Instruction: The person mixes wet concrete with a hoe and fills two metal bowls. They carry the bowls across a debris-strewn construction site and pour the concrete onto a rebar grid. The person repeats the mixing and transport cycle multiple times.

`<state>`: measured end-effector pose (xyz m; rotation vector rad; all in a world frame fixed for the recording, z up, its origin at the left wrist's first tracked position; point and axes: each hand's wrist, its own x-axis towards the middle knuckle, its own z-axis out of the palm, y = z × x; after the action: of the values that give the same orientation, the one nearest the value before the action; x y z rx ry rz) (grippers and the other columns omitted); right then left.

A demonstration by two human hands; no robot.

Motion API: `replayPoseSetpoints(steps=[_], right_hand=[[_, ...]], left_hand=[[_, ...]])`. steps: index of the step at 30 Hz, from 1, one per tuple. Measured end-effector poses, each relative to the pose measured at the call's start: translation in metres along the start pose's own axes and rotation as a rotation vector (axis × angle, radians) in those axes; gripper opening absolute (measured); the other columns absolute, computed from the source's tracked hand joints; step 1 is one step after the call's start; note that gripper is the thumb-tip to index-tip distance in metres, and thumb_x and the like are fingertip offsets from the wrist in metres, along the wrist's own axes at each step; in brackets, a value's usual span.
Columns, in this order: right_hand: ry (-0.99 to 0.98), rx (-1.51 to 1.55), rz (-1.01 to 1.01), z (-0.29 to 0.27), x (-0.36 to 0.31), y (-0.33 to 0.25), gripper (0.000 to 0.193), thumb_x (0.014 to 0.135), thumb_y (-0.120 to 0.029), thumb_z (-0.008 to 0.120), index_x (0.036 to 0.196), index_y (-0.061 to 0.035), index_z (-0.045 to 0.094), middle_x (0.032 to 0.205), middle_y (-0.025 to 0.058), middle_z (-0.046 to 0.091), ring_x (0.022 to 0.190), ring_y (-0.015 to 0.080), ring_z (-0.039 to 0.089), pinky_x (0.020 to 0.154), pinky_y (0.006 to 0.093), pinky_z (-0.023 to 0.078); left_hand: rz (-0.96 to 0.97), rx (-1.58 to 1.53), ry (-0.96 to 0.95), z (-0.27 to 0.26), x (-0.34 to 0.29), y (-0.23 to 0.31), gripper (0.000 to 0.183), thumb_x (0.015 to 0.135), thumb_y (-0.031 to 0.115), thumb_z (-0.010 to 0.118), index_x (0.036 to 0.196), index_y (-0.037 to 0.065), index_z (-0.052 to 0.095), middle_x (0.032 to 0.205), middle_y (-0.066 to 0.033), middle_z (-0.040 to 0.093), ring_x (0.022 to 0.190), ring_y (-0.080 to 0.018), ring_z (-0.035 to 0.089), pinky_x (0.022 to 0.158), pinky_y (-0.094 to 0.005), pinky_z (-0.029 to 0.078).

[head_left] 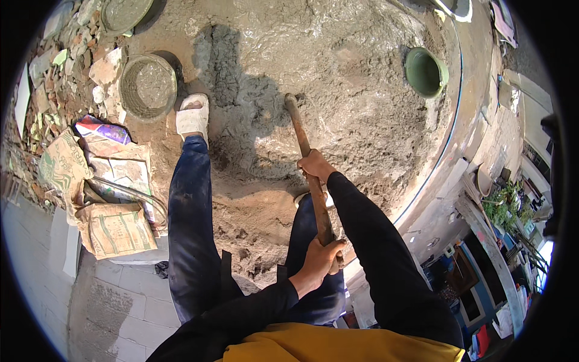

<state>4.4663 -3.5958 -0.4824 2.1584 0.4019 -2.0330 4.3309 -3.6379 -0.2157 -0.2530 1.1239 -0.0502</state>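
Note:
A long wooden handle [301, 131] slants from my lap up into wet grey mortar [362, 114] spread over the ground. My left hand [313, 262] is wrapped round the handle's near end. Farther up the shaft, my right hand [315, 165] grips it with closed fingers. The tool's far end meets the mortar, and no blade or head shows there. My left foot, in a white sandal [193, 116], stands at the mortar's left edge. The other foot is mostly hidden behind the handle.
Left of the mortar stands a bucket of grey mix [148, 86], with a round tub [125, 13] beyond it. A green bucket [425, 72] lies at the right near a blue hose [449, 139]. Rubble [66, 72] and empty-looking paper sacks [114, 228] cover the left side.

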Motion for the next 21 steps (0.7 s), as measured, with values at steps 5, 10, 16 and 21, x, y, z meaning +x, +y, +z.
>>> replayPoseSetpoints(steps=[5, 10, 16, 21], right_hand=[[-0.050, 0.124, 0.088, -0.024, -0.052, -0.039, 0.024, 0.082, -0.017, 0.073, 0.069, 0.0003, 0.062, 0.061, 0.0090, 0.061, 0.052, 0.0204, 0.060, 0.051, 0.0367, 0.051], [-0.132, 0.097, 0.105, -0.029, -0.115, -0.094, 0.023, 0.086, -0.020, 0.073, 0.082, 0.0008, 0.064, 0.065, 0.0087, 0.060, 0.054, 0.0198, 0.058, 0.050, 0.0367, 0.050], [-0.153, -0.080, 0.050, -0.003, -0.192, -0.196, 0.019, 0.085, -0.016, 0.071, 0.087, -0.0004, 0.061, 0.064, 0.0069, 0.057, 0.052, 0.0197, 0.057, 0.051, 0.0360, 0.050], [-0.177, -0.174, -0.107, 0.031, -0.253, -0.279, 0.016, 0.084, -0.017, 0.068, 0.086, -0.0084, 0.055, 0.066, 0.0011, 0.055, 0.053, 0.0143, 0.055, 0.050, 0.0323, 0.047]], left_hand=[[-0.027, 0.299, -0.282, 0.004, -0.041, 0.051, 0.057, 0.096, 0.057, 0.055, 0.117, 0.004, 0.054, 0.095, -0.0064, 0.064, 0.089, -0.0177, 0.065, 0.077, -0.0316, 0.053], [0.139, 0.382, -0.288, -0.020, -0.068, 0.089, 0.079, 0.093, 0.072, 0.046, 0.130, 0.003, 0.052, 0.105, -0.0118, 0.066, 0.093, -0.0191, 0.066, 0.081, -0.0348, 0.053], [0.298, 0.168, -0.411, -0.014, -0.122, 0.097, 0.067, 0.091, 0.066, 0.057, 0.120, 0.005, 0.054, 0.098, -0.0030, 0.063, 0.093, -0.0130, 0.061, 0.075, -0.0282, 0.049], [0.491, 0.019, -0.512, 0.010, -0.164, 0.103, 0.056, 0.090, 0.056, 0.069, 0.111, 0.007, 0.051, 0.092, -0.0006, 0.056, 0.084, -0.0107, 0.055, 0.071, -0.0283, 0.046]])
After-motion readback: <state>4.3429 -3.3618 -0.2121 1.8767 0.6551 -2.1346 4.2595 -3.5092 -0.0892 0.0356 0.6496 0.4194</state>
